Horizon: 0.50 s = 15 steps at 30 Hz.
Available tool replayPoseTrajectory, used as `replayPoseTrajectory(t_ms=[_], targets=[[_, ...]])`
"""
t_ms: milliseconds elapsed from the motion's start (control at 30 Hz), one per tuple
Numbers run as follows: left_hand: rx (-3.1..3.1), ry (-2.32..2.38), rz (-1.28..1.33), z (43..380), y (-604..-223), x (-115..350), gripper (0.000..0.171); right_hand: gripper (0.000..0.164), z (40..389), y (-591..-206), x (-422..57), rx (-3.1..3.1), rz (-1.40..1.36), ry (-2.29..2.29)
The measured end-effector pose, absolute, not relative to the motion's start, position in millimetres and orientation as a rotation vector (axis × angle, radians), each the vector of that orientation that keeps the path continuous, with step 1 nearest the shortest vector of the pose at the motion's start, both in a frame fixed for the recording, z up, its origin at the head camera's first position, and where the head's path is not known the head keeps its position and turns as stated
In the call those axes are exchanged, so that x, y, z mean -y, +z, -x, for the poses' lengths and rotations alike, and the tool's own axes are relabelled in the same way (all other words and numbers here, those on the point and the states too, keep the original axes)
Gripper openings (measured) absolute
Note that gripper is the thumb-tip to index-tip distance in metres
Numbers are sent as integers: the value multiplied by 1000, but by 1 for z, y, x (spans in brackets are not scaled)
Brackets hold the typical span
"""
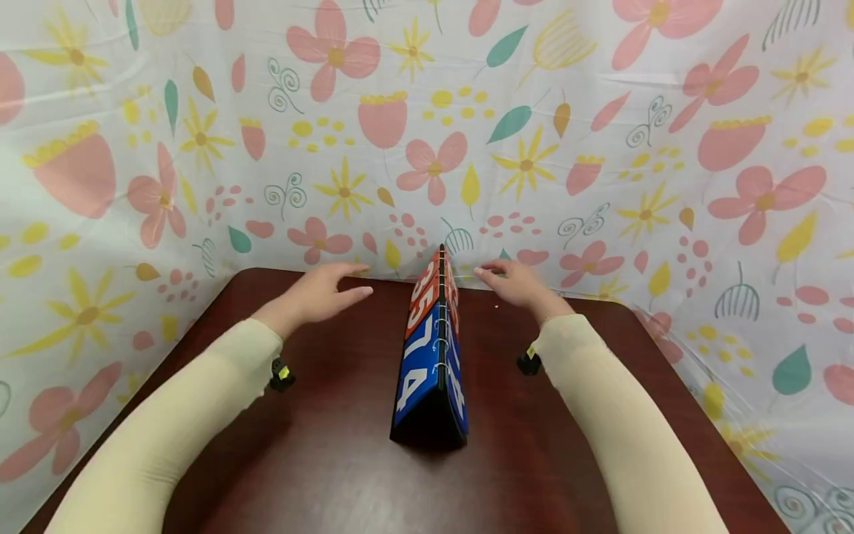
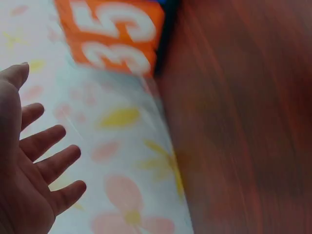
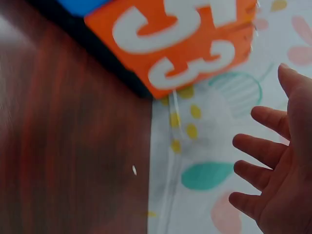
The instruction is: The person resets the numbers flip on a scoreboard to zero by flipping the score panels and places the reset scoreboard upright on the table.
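Note:
A tent-shaped flip scoreboard stands upright on the table, its ridge running away from me. Metal rings along the top bind red-orange and blue cards with white digits; 3, 5, 7 and 4 show on the left face. To its left my left hand hovers with fingers spread, apart from the board. My right hand is on the other side, fingers loosely extended and holding nothing. Each wrist view shows the orange 3 and 5 cards, at the top of the left wrist view and of the right one.
The dark reddish-brown table ends just beyond the scoreboard. A white floral curtain hangs behind it and along both sides. A tiny white speck lies on the table near the right hand. Each wrist carries a small black device.

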<state>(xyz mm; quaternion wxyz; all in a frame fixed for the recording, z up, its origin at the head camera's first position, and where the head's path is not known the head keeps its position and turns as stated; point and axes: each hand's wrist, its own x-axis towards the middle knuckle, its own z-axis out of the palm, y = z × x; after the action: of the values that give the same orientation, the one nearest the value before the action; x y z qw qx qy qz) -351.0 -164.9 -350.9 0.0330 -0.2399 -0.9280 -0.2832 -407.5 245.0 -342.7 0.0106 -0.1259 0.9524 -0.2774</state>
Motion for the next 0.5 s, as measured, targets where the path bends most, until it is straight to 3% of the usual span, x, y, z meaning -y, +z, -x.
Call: replayPoseTrajectory(t_ms=[200,500], targets=[[2669,-1047,924,308,-355,128,71,71,408,-371,-224,-2907,465,-1070],[2542,-1092,1115,248,-359,98,63,82,404,-422,-201,-2728,351,-1451]])
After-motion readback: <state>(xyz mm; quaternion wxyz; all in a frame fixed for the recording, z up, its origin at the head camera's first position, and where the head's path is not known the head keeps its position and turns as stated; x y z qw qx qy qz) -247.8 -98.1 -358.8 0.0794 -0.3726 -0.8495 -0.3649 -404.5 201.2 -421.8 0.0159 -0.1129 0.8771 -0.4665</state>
